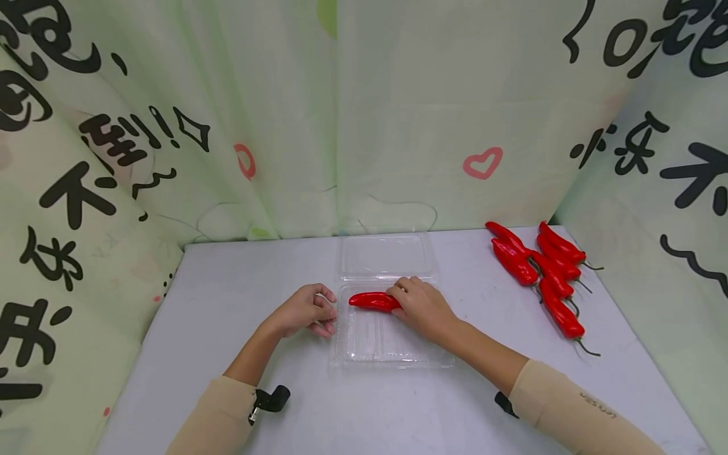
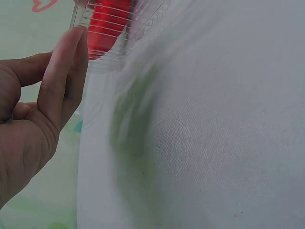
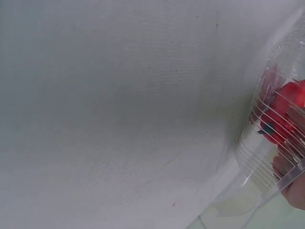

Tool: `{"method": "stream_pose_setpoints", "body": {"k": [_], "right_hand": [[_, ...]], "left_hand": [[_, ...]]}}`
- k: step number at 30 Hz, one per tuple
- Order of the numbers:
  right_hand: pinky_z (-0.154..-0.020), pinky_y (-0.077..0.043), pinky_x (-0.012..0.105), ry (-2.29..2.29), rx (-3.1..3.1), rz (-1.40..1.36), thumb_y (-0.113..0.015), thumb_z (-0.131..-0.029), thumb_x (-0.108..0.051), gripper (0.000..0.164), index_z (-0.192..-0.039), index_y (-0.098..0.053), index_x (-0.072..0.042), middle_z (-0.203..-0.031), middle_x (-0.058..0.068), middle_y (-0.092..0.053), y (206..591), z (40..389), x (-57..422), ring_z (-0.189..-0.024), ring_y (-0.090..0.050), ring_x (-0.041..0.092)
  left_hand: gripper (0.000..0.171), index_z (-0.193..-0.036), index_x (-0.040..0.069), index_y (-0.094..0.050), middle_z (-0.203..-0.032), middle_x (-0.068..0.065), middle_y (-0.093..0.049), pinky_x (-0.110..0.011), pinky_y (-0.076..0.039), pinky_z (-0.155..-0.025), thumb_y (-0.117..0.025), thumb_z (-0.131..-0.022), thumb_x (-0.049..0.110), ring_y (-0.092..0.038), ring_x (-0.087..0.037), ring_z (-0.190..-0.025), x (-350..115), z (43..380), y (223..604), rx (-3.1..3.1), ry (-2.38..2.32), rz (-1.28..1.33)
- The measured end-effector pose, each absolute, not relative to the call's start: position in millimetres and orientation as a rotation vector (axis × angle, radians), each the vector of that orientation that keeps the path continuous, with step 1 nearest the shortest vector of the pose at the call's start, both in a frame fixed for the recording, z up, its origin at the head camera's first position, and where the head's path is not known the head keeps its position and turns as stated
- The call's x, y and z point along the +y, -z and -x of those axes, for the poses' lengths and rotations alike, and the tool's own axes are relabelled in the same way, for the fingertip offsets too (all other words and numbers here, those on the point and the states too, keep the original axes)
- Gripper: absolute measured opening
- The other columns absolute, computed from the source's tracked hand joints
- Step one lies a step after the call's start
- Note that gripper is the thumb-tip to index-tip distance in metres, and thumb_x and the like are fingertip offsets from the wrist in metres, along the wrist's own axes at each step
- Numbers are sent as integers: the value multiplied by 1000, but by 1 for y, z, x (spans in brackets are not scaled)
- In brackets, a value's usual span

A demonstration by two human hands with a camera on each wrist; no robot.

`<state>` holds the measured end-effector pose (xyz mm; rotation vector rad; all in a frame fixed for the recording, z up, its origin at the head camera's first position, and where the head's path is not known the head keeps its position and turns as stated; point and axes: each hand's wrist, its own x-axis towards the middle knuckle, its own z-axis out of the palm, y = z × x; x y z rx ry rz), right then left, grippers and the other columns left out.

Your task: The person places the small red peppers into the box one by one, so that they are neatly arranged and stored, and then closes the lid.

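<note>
A clear plastic clamshell box (image 1: 372,344) lies unfolded on the table, its lid (image 1: 387,256) flat toward the back. Inside the tray, along its back part, is a red chili pepper (image 1: 370,301), lying crosswise with its tip to the left. My right hand (image 1: 423,308) grips the pepper's right end, hiding its stem. Beside the box's left wall my left hand (image 1: 309,308) holds nothing; its fingers are loosely bent, fingertips right at the rim. The left wrist view shows the pepper (image 2: 108,28) through the ribbed wall. In the right wrist view my right hand (image 3: 294,188) is partly behind the plastic.
Several more red chili peppers (image 1: 560,309) lie in a loose group on the right side of the white table (image 1: 227,278). A pale printed curtain (image 1: 392,126) encloses the table's back and sides.
</note>
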<state>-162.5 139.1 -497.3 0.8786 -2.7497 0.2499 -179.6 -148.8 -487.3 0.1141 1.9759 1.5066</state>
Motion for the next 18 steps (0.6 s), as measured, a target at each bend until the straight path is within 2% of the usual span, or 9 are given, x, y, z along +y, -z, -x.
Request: {"method": "stream_pose_setpoints", "body": {"k": [11,18], "right_hand": [[-82,-62,29,-401,-2811,-824,-89,-76,-21,43,-115,-71,-15,-109,2,-69,494,159,143,-96,-63,18],[-85,-62,31,-494,-2845,-802,-86,-80,-23,42,-118,-70,-15,-112,1,-67,488,157,150,-103,-62,18]], "left_hand": [[32,-121,-4,-49,-88,-16,-66,-39,-64,-64,-66,-94,1,-71,-24,-65,-150,179,488,1980,-1499,-108],[30,-119,-2,-49,-88,-16,-66,-39,-64,-64,-66,-95,2,-71,-24,-65,-149,178,486,1993,-1492,-106]]}}
